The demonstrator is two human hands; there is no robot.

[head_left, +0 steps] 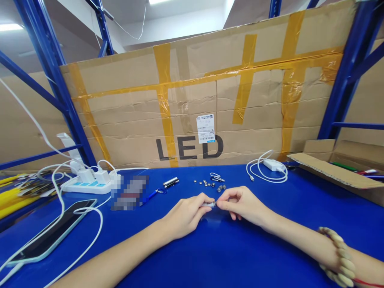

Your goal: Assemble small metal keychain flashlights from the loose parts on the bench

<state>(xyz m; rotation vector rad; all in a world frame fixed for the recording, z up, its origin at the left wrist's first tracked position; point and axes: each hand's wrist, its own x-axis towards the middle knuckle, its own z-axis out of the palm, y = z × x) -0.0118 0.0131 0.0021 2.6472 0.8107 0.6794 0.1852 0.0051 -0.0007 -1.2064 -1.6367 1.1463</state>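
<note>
From here I read tabletop (240, 256) deep blue, rack post (341, 80) same; cardboard panel (126, 128) tan, crossed by amber tape (243, 96) — lettering (183, 153) black, label (205, 129) white. Power strip (90, 186) white, light-blue patches. Slim tube (210, 205) pale grey-white. Bead bracelet (342, 258) cream — cord (367, 283) red.

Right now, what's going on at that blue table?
A person has both hands together over the blue table. The left hand pinches a small pale piece, and the right hand has its fingertips at the piece's end; whether they grip anything is too small to tell. Just beyond the hands lie little round metal bits and a metal clip.
</note>
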